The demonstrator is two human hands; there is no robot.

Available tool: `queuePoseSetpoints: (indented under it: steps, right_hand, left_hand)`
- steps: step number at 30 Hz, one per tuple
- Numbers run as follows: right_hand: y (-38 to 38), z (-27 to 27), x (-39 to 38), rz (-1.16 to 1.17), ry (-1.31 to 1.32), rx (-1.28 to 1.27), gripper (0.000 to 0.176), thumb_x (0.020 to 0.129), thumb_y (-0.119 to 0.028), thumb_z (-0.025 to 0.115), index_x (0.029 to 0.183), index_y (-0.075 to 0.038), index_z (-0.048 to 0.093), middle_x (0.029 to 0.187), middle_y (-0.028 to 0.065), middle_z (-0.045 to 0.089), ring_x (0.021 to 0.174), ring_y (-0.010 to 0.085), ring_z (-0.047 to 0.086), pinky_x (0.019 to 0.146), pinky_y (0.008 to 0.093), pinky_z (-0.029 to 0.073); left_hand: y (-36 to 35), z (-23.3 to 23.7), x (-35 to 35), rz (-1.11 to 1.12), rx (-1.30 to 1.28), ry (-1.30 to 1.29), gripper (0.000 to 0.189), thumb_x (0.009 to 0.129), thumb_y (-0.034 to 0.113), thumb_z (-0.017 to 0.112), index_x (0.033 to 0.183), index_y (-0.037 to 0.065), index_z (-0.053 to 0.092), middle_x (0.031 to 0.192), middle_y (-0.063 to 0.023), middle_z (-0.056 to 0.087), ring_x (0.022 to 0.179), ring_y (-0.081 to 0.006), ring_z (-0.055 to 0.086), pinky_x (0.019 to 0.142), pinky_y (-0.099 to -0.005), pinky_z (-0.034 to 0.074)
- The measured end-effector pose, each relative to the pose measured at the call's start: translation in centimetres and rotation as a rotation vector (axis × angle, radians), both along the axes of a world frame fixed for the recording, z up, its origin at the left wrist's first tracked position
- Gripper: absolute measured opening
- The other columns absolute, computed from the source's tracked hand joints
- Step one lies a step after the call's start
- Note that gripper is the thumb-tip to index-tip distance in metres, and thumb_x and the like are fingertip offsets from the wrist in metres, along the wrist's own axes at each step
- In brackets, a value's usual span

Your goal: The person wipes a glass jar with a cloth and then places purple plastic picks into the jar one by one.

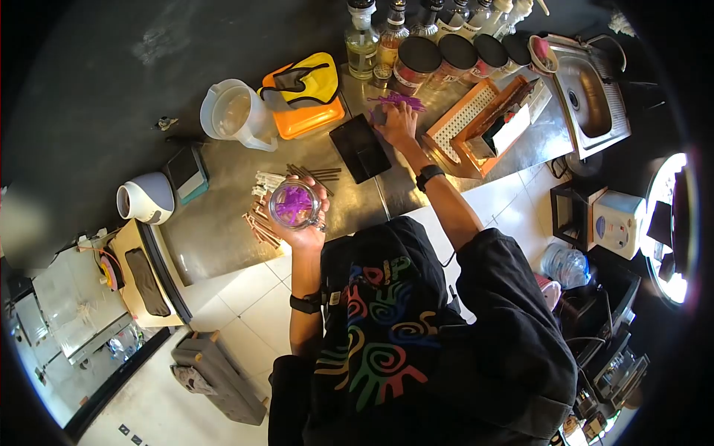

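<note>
My left hand is wrapped round a clear glass jar, its open mouth facing up toward me. Purple pieces lie inside the jar. Farther off on the counter, my right hand reaches to a small pile of thin purple sticks. Its fingers look spread and touch the pile's near side, while the thumb stands apart. Beside the jar lie bundles of white sticks, light brown sticks and dark brown sticks. A black tablet-like slab rests between my hands.
The metal counter carries a plastic pitcher, an orange container with a yellow cloth, black-lidded jars, bottles and a wooden organizer. A sink is at the right; a grey-white device stands left.
</note>
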State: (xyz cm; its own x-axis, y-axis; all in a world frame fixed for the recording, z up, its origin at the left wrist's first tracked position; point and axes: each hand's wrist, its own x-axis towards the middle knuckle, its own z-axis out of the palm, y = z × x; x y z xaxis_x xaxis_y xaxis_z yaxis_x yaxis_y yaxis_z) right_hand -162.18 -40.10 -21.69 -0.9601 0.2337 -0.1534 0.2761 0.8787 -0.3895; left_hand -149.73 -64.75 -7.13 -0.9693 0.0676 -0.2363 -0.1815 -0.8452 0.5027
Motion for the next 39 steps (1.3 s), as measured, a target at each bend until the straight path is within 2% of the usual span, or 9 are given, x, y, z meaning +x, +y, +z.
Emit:
queuePoseSetpoints:
  steps: [3,8,12,17,20,26,30,32,39]
  right_hand:
    - [-0.7,-0.7,-0.6,0.031,-0.031,0.073,0.046,0.073,-0.036,0.073,0.110,-0.010,0.062,0.122,0.0154,0.049,0.119,0.0327,0.043,0.099,0.0450,0.033]
    - [-1.1,-1.6,-1.8,0.051,-0.142,-0.018,0.038,0.075,-0.028,0.070,0.105,-0.007,0.064,0.109,0.0184,0.061,0.107,0.0339,0.057,0.093,0.0427,0.042]
    - [-0.2,-1.3,-2.2,0.199,-0.120,0.074,0.045,0.072,-0.029,0.070,0.108,-0.004,0.060,0.114,0.0204,0.058,0.104,0.0367,0.057,0.086,0.0445,0.048]
    - [3.4,-3.4,-3.2,0.309,-0.043,0.098,0.025,0.069,-0.024,0.074,0.084,-0.004,0.071,0.083,0.0148,0.068,0.083,0.0300,0.066,0.079,0.0409,0.052]
    - [5.6,-1.9,-2.1,0.180,-0.080,-0.120,0.024,0.071,-0.034,0.076,0.077,-0.010,0.071,0.091,0.0094,0.068,0.094,0.0295,0.062,0.091,0.0407,0.045]
    - [8.1,-6.4,-2.9,0.047,-0.108,-0.477,0.022,0.063,-0.024,0.079,0.079,-0.012,0.071,0.088,0.0084,0.066,0.097,0.0303,0.059,0.092,0.0450,0.041]
    - [7.8,-7.2,-3.0,0.016,-0.058,-0.389,0.020,0.067,-0.021,0.075,0.084,-0.011,0.071,0.089,0.0106,0.067,0.096,0.0325,0.060,0.091,0.0456,0.044]
    - [7.5,-6.6,-2.5,0.222,0.053,-0.101,0.020,0.073,-0.020,0.070,0.090,-0.010,0.070,0.098,0.0146,0.066,0.096,0.0350,0.060,0.089,0.0457,0.047]
    - [8.2,-5.8,-3.9,0.133,-0.077,-0.197,0.024,0.078,-0.023,0.065,0.097,-0.008,0.068,0.104,0.0177,0.064,0.102,0.0370,0.060,0.085,0.0424,0.051]
  left_hand:
    - [0.2,-0.1,0.1,-0.030,0.008,0.033,0.069,0.079,0.063,0.051,0.117,0.005,0.054,0.103,-0.0144,0.057,0.085,-0.0285,0.056,0.062,-0.0317,0.049]
    - [0.2,-0.1,0.2,-0.054,-0.002,0.033,0.076,0.077,0.067,0.050,0.119,0.004,0.053,0.103,-0.0158,0.060,0.085,-0.0306,0.058,0.062,-0.0330,0.049]
    - [0.3,-0.6,0.2,-0.050,0.027,0.005,0.077,0.078,0.068,0.050,0.120,0.004,0.053,0.104,-0.0157,0.059,0.085,-0.0306,0.058,0.063,-0.0337,0.049]
    - [0.0,-0.4,0.8,-0.034,0.018,0.037,0.071,0.080,0.064,0.052,0.120,0.005,0.053,0.105,-0.0159,0.059,0.085,-0.0302,0.058,0.062,-0.0336,0.048]
    - [-0.4,-1.0,0.9,-0.006,0.045,0.008,0.067,0.081,0.062,0.051,0.119,0.006,0.053,0.104,-0.0159,0.059,0.084,-0.0307,0.058,0.062,-0.0338,0.048]
    - [-0.2,-0.5,1.0,-0.028,0.001,-0.059,0.063,0.083,0.059,0.050,0.118,0.006,0.054,0.102,-0.0153,0.059,0.084,-0.0306,0.058,0.062,-0.0341,0.049]
    - [-0.3,-0.9,1.1,-0.058,0.045,0.010,0.067,0.082,0.063,0.050,0.118,0.007,0.054,0.105,-0.0155,0.059,0.086,-0.0307,0.057,0.063,-0.0339,0.049]
    - [-0.5,-1.1,1.2,-0.072,0.015,-0.026,0.073,0.079,0.068,0.050,0.118,0.006,0.053,0.107,-0.0153,0.058,0.088,-0.0306,0.057,0.064,-0.0334,0.049]
    - [-0.6,-1.0,1.4,-0.049,0.037,-0.012,0.080,0.077,0.072,0.050,0.120,0.006,0.051,0.106,-0.0161,0.057,0.088,-0.0310,0.057,0.065,-0.0336,0.050]
